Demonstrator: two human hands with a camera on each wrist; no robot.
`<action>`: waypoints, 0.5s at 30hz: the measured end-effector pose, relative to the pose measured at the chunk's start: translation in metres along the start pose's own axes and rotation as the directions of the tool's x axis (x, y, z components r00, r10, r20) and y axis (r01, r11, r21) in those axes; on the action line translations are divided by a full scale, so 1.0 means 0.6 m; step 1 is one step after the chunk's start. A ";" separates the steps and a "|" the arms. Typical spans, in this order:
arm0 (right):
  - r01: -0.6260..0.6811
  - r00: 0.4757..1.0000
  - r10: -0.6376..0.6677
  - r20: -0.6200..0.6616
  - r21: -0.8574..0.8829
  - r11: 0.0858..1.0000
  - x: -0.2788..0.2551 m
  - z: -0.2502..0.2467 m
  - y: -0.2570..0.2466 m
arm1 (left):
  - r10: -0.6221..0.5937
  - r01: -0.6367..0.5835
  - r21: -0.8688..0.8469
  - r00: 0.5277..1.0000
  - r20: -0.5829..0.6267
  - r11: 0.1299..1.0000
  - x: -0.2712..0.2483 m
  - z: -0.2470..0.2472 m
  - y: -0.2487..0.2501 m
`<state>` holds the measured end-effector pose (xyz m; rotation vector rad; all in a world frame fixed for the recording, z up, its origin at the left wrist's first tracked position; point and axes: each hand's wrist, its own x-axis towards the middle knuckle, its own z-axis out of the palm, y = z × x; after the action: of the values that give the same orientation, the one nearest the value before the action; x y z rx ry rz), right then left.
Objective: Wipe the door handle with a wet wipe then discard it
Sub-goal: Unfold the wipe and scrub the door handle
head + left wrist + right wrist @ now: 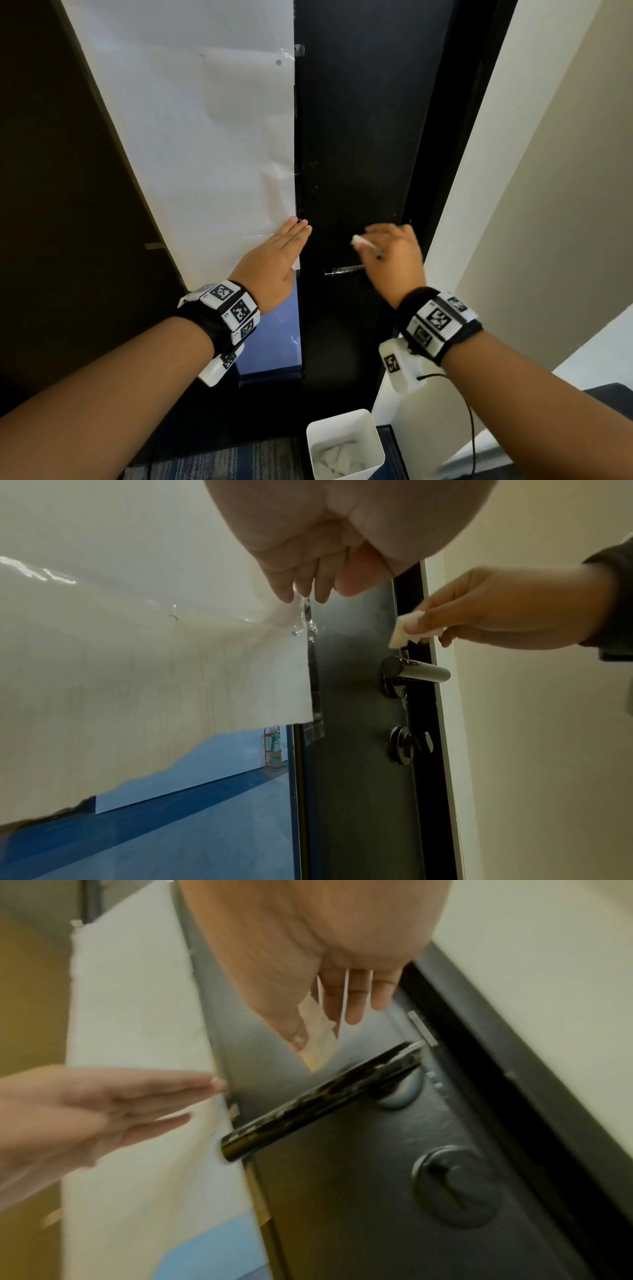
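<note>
A dark glossy lever door handle [318,1099] [416,671] [344,270] juts from the black door [356,137]. My right hand [390,250] [479,615] hovers just above the handle and pinches a folded white wet wipe [404,633] [363,242] [318,1039] between thumb and fingers. The wipe hangs a little above the lever, not touching it. My left hand [281,253] [113,1099] is flat with straight fingers, its tips resting on the white paper [212,137] at the door's edge.
A thumb-turn lock [457,1185] [411,744] sits below the handle. A white bin [344,445] holding crumpled wipes stands on the floor under my right arm. A cream wall [548,171] borders the door frame on the right.
</note>
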<state>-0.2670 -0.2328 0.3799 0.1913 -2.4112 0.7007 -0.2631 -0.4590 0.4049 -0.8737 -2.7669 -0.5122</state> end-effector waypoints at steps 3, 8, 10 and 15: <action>-0.395 0.918 0.391 0.058 0.185 0.900 0.011 -0.025 0.042 | 0.000 0.000 -0.015 1.000 0.007 1.000 -0.001 0.002 0.002; -0.642 0.754 0.649 0.102 0.326 0.694 0.002 -0.021 0.080 | 0.012 -0.012 -0.021 1.000 0.014 1.000 -0.002 0.014 -0.001; -0.675 0.714 0.687 0.133 0.389 0.627 0.002 -0.011 0.088 | 0.015 -0.015 -0.023 1.000 0.019 1.000 -0.002 0.017 -0.001; -0.708 0.660 0.708 0.252 0.525 0.472 -0.005 -0.003 0.089 | 0.016 -0.015 -0.027 0.999 0.031 1.000 -0.002 0.017 0.002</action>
<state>-0.2792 -0.1866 0.3559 -0.6391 -2.1202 1.8358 -0.2622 -0.4545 0.3955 -0.9159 -2.7849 -0.5384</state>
